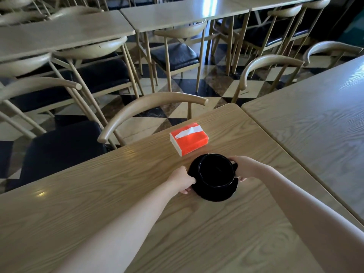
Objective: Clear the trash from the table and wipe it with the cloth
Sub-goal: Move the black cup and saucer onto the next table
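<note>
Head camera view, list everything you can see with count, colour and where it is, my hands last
cup: one, black, on the saucer
saucer: one, black, on the near table
tissue pack: one, orange, behind the cup
near table: one, light wood
other tables: several, light wood, right and back
chairs: many, light wood with dark seats
floor: checkered dark and pale
left hand: on saucer's left rim
right hand: at the cup's right side

A black cup [215,170] stands upright on a black saucer [214,191] on the light wood-grain table [98,194], toward its far right part. Just beyond lies an orange tissue pack [189,138], a white tissue showing at its top slit.
</note>
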`<action>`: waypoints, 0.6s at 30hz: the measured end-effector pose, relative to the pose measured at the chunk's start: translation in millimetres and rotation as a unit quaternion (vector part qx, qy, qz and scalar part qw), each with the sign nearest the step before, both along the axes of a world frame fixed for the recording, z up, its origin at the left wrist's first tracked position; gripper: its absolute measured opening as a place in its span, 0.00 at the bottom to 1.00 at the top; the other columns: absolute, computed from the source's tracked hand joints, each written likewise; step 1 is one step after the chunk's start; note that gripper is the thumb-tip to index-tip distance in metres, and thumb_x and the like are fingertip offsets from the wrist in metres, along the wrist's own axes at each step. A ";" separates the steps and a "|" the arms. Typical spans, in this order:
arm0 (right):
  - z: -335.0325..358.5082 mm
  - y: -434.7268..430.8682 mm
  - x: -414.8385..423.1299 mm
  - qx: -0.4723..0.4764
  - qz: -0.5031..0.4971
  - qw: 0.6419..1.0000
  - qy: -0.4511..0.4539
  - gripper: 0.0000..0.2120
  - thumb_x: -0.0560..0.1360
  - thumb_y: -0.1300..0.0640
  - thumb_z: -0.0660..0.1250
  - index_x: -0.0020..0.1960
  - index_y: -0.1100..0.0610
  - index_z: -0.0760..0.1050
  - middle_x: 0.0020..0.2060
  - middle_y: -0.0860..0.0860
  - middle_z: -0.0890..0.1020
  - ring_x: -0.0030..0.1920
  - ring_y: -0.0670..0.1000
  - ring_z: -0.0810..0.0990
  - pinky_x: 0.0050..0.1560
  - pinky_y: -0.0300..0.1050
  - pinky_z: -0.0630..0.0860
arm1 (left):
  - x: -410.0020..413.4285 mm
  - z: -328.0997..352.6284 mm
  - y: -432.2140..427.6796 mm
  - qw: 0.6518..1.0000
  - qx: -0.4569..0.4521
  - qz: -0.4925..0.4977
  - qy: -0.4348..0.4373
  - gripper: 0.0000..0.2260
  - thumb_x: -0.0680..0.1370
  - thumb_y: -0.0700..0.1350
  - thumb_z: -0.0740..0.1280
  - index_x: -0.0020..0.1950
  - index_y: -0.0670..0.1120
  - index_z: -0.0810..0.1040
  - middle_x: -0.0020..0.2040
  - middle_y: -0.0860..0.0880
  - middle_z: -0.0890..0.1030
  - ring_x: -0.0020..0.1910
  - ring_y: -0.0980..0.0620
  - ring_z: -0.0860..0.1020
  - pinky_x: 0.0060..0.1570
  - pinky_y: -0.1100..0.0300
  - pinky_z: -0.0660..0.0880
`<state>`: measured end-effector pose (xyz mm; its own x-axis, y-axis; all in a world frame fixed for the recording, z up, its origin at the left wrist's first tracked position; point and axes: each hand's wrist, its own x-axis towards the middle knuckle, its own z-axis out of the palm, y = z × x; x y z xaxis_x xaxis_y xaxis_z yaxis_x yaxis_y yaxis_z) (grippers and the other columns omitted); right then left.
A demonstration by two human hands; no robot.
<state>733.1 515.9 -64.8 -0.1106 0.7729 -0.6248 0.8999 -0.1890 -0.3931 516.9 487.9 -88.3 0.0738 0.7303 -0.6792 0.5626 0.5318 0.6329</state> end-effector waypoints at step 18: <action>111.1 -18.6 -69.8 0.012 0.159 0.965 -0.207 0.23 0.74 0.58 0.66 0.68 0.61 0.69 0.63 0.58 0.76 0.62 0.58 0.75 0.64 0.52 0.72 | -76.3 86.8 -29.9 0.979 0.108 -0.131 0.116 0.26 0.76 0.46 0.62 0.74 0.47 0.61 0.69 0.44 0.70 0.59 0.46 0.75 0.53 0.55 0.77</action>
<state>663.3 497.3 46.3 -0.0886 0.7554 -0.6493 0.9919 0.1263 0.0116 440.6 457.9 -1.6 0.1396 0.8354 -0.5315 0.8041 0.2176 0.5533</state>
